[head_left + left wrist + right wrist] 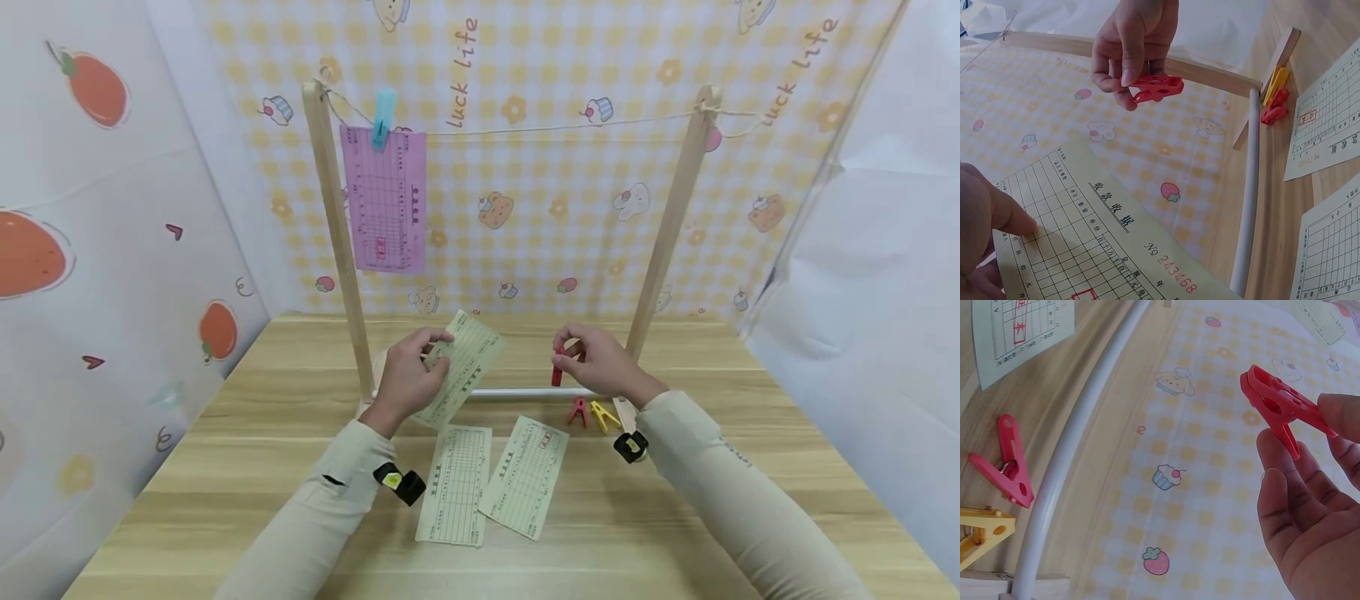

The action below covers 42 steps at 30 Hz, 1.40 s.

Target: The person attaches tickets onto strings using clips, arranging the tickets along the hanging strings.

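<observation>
My left hand (412, 372) pinches a pale green receipt slip (468, 364) between thumb and fingers, tilted above the table; its printed grid shows large in the left wrist view. Over to the right, my right hand (600, 360) holds a red clothespin (1279, 403) by its handles, with the thumb on one and a finger against the other. Another red clothespin (577, 411) and a yellow clothespin (603, 416) lie on the table below that hand. Two more pale green slips, a left one (454, 487) and a right one (527, 477), lie nearer me, their edges meeting.
A string (540, 131) runs between two wooden posts, the left (337, 233) and the right (671, 229). From its left part hangs a purple slip (386, 200) under a light blue clip (383, 119). A white rod (525, 392) joins the posts low down.
</observation>
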Tool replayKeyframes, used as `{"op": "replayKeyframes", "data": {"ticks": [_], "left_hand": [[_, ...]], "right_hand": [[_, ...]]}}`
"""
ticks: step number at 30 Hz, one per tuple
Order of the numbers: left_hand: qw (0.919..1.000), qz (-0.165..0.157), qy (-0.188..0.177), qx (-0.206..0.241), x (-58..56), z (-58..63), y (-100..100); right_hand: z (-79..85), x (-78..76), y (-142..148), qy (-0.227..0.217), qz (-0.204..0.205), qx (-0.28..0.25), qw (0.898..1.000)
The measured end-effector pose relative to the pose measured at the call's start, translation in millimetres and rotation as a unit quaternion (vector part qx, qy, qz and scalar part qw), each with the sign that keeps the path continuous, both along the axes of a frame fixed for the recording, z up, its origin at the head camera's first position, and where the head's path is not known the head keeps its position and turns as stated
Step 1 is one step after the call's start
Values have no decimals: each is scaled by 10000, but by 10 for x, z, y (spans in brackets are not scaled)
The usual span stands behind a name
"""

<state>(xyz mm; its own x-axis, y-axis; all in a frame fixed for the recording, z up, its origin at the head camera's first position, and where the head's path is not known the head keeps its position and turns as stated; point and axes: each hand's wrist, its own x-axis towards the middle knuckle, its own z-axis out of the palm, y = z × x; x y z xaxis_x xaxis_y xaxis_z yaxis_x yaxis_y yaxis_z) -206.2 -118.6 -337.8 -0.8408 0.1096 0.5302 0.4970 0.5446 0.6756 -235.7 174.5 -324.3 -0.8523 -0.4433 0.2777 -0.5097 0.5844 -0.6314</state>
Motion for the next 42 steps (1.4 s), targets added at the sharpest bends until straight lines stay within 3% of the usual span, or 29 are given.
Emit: {"op": "replayKeyframes", "data": {"ticks": [17,25,31,42], "left_hand": [[9997,-66,245,63,-2,154,37],[9999,-29,150,64,11,176,40],[9992,-53,402,32,-15,242,52],[9985,-74,549,52,-41,344,76]], "right_hand": [[184,-12,-30,267,43,142,9995],[231,3,-52,268,113,161,9994],[308,-5,-49,518,151,133,9985],[458,-6,-79,531,142,240,9982]]}}
